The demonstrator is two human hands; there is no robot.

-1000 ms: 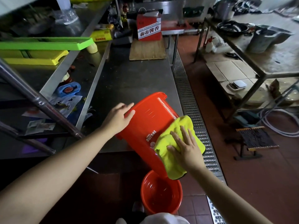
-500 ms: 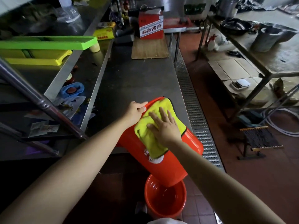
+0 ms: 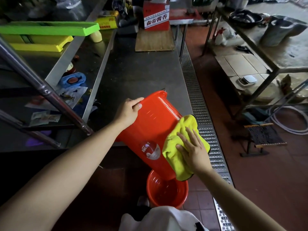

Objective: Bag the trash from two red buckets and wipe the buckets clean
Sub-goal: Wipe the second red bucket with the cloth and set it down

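Two hands work a tilted red bucket (image 3: 155,124) at the bench (image 3: 141,72) edge: left hand (image 3: 129,110) grips its upper end; right hand (image 3: 191,147), fingers spread flat, presses a yellow cloth (image 3: 175,157) against its side.

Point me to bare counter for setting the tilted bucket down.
Free: steel counter between the wooden board and the tilted bucket, bordered right by the floor grate. Crowded: left shelf with packets and trays; far end with the red box.

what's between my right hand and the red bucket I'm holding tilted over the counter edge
In the head view, a yellow cloth lies between your right hand and the tilted red bucket.
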